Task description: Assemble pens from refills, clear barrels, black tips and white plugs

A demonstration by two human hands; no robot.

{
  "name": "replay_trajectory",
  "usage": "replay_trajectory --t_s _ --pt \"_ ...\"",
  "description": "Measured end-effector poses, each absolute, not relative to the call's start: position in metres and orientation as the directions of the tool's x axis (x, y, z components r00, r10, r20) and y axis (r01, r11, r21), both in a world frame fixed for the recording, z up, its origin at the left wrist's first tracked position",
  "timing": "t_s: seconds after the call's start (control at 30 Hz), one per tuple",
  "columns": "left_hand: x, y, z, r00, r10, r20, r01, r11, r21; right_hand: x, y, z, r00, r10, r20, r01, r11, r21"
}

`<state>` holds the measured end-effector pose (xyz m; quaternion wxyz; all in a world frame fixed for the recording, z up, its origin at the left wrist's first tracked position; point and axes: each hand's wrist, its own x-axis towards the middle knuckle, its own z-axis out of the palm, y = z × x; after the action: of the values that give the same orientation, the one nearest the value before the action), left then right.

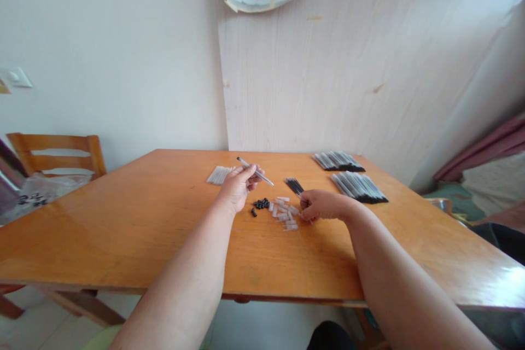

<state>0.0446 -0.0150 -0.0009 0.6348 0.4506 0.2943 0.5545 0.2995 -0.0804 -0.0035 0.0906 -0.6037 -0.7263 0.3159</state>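
Observation:
My left hand is closed around a pen, a pale clear barrel with a dark end, held slanted above the table. My right hand rests low over the table with its fingers pinched together. It covers the near ends of a bundle of dark pen refills and sits beside loose clear pen caps; what its fingertips grip is hidden. Between the hands lies a small pile of black plugs. Behind my left hand is a row of clear pen barrels.
Two stacks of pens with dark ends, a far stack and a nearer stack, lie at the right back of the wooden table. A wooden chair with a plastic bag stands left. A wall borders the table's back.

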Motion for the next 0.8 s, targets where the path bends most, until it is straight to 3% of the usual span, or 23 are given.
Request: replay_trajectory --t_s 0.17,0.3,0.43,0.6,0.8 --pt "0.045 -0.017 0.0 0.214 0.968 0.129 -0.449 -0.02 0.893 0.294 -0.084 0.003 -0.183 0.981 -0.069 0.749 0.093 -0.656" --pt "0.046 -0.019 0.002 0.215 0.968 0.129 -0.463 -0.016 0.886 0.284 -0.087 0.007 -0.151 0.988 -0.023 0.516 0.059 -0.855" --pt "0.047 -0.021 0.003 0.203 0.97 0.136 -0.48 -0.023 0.877 0.272 -0.087 0.006 -0.131 0.99 0.056 0.251 0.088 -0.964" --pt "0.048 -0.019 0.002 0.188 0.973 0.133 -0.484 -0.026 0.875 0.256 -0.085 0.0 -0.035 0.995 0.098 -0.013 0.097 -0.995" --pt "0.048 -0.016 -0.003 0.19 0.972 0.14 -0.487 -0.03 0.873 0.245 -0.086 -0.002 0.022 0.998 0.06 -0.162 0.063 -0.985"
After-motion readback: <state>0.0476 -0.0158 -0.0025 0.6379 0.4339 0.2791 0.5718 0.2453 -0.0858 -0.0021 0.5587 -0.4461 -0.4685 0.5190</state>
